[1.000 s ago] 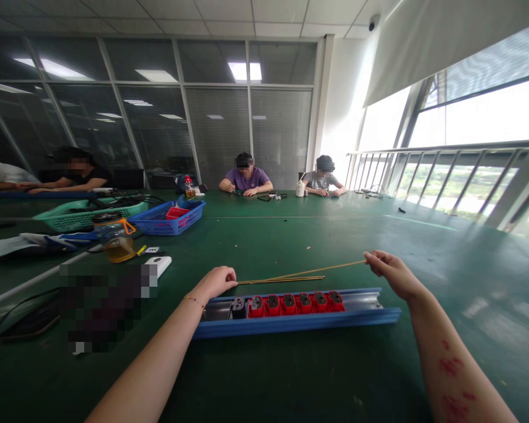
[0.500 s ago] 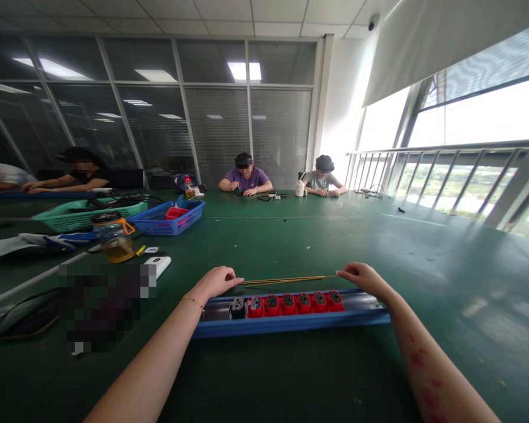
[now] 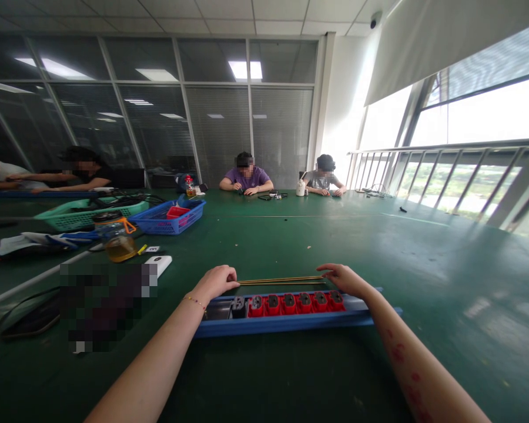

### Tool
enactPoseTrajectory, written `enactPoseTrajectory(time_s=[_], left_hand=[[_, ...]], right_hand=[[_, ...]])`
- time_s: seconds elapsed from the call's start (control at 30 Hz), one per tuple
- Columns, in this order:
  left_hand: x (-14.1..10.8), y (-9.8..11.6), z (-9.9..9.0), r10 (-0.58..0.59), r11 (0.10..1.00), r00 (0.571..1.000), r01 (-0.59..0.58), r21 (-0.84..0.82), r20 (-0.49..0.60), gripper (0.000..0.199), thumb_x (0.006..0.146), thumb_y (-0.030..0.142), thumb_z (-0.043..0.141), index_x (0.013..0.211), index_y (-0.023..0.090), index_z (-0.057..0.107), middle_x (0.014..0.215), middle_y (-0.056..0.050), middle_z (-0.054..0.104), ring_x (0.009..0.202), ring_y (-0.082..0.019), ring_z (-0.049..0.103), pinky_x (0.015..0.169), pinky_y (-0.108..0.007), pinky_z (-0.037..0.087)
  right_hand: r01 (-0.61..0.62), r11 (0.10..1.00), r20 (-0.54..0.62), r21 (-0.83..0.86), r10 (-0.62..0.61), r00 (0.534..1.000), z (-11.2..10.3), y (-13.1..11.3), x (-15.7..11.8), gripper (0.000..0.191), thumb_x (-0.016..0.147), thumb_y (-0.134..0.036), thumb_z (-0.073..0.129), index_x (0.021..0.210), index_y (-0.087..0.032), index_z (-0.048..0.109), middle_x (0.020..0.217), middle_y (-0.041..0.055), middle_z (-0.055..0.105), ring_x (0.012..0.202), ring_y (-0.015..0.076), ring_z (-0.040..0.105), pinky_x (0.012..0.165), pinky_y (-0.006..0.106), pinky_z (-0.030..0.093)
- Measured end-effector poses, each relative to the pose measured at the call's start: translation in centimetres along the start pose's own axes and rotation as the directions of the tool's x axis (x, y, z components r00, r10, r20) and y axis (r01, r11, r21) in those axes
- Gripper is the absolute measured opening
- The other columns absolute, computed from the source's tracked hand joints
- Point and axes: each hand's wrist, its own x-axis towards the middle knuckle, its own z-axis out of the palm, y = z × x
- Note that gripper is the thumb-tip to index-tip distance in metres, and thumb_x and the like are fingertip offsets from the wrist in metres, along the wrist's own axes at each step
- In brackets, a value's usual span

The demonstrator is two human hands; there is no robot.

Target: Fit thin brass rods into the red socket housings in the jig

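Note:
My left hand (image 3: 219, 281) is closed in a pinch around the left ends of several thin, straight golden-brown sticks (image 3: 277, 281). They run level to the right, just beyond a long blue tray with a metallic inside (image 3: 291, 324). At their right ends is my right hand (image 3: 341, 277), its forefinger stretched out and thumb apart from it. Whether its fingertips touch the sticks I cannot tell. In the tray stands a row of red connector housings (image 3: 290, 304) with dark grey inserts, and a black connector (image 3: 238, 306) at the row's left end.
On the green table (image 3: 264, 247) to my left lie a jar of amber liquid (image 3: 120, 244), a blue basket (image 3: 167, 222), a green basket (image 3: 66, 220), a white device (image 3: 161, 265) and a blurred-out object. Several people sit along the far side.
My right hand has moved left and its fingers have come apart, where they pinched a stick's end before. That stick has slid left, in line with the others. My left hand stays closed.

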Motion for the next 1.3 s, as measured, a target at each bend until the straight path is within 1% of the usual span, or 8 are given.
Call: enactPoseTrajectory(time_s=[0.33,0.5,0.7,0.8,0.97,1.17,1.23,1.3], left_hand=[[0.4,1.5,-1.1,0.116,0.977,0.991,-0.126,0.173,0.066,0.015,0.075,0.023,0.049,0.082,0.026,0.062,0.087,-0.002,0.063,0.078,-0.017,0.057,0.065,-0.026,0.038],[1.8,2.2,-1.6,0.103,0.959,0.979,-0.145,0.244,0.175,0.023,0.062,0.010,0.053,0.076,0.025,0.062,0.080,0.000,0.063,0.070,-0.015,0.057,0.055,-0.022,0.037],[2.6,3.6,-1.0,0.058,0.941,0.969,-0.133,0.311,0.240,0.014,0.055,0.012,0.055,0.065,0.020,0.060,0.070,-0.002,0.063,0.062,-0.016,0.057,0.051,-0.022,0.038],[2.2,4.4,-1.2,0.042,0.938,0.980,-0.107,0.329,0.197,0.013,0.065,0.017,0.048,0.069,0.019,0.061,0.074,-0.005,0.064,0.063,-0.017,0.058,0.051,-0.024,0.039],[0.7,6.1,-2.2,0.060,0.939,0.996,-0.076,0.335,0.059,0.030,0.080,0.019,0.032,0.094,0.021,0.059,0.095,-0.007,0.064,0.079,-0.018,0.060,0.063,-0.028,0.043],[-1.8,7.9,-3.6,0.138,0.949,0.987,-0.108,0.296,-0.083,0.031,0.084,0.020,0.032,0.105,0.026,0.054,0.094,-0.003,0.066,0.077,-0.017,0.061,0.070,-0.030,0.041],[-2.7,8.2,-3.9,0.165,0.944,0.979,-0.122,0.306,-0.117,0.031,0.084,0.020,0.032,0.106,0.025,0.053,0.093,-0.002,0.066,0.077,-0.017,0.061,0.073,-0.031,0.040],[-3.4,8.3,-4.0,0.170,0.940,0.975,-0.117,0.320,-0.145,0.030,0.085,0.019,0.032,0.106,0.025,0.052,0.092,-0.003,0.066,0.078,-0.017,0.061,0.074,-0.031,0.039]], right_hand=[[-0.030,0.997,-0.007,-0.074,0.030,1.000,0.3,0.5,0.0,0.031,0.074,-0.023,0.052,0.103,-0.022,0.062,0.099,0.0046,0.066,0.089,0.0210,0.060,0.080,0.030,0.044],[-0.046,0.994,0.064,-0.097,0.052,0.997,0.6,1.0,0.6,0.036,0.073,-0.025,0.056,0.109,-0.022,0.060,0.107,0.0049,0.063,0.097,0.0224,0.057,0.085,0.030,0.043],[-0.050,0.991,0.123,-0.123,0.065,0.990,0.7,1.4,1.0,0.041,0.072,-0.024,0.056,0.113,-0.021,0.057,0.112,0.0046,0.060,0.101,0.0216,0.055,0.088,0.029,0.041],[-0.043,0.989,0.118,-0.139,0.060,0.991,0.8,1.5,1.0,0.042,0.072,-0.024,0.056,0.114,-0.020,0.056,0.114,0.0063,0.058,0.102,0.0210,0.053,0.089,0.028,0.039],[-0.065,0.980,0.059,-0.186,0.078,0.995,0.7,1.2,0.8,0.038,0.071,-0.030,0.060,0.108,-0.024,0.059,0.107,0.0064,0.056,0.098,0.0221,0.052,0.085,0.032,0.040],[-0.103,0.963,-0.193,-0.249,0.055,0.980,0.3,-0.3,-0.4,0.026,0.072,-0.033,0.058,0.097,-0.028,0.060,0.116,0.0065,0.047,0.109,0.0262,0.040,0.082,0.039,0.036],[-0.068,0.974,-0.266,-0.217,0.008,0.964,-0.2,-1.0,-0.8,0.016,0.073,-0.028,0.055,0.087,-0.024,0.061,0.108,0.0062,0.052,0.100,0.0233,0.046,0.076,0.034,0.038],[-0.025,0.987,-0.262,-0.158,-0.018,0.965,-0.9,-1.7,-1.1,0.014,0.075,-0.027,0.050,0.081,-0.021,0.061,0.087,0.0042,0.059,0.080,0.0178,0.053,0.066,0.027,0.040]])
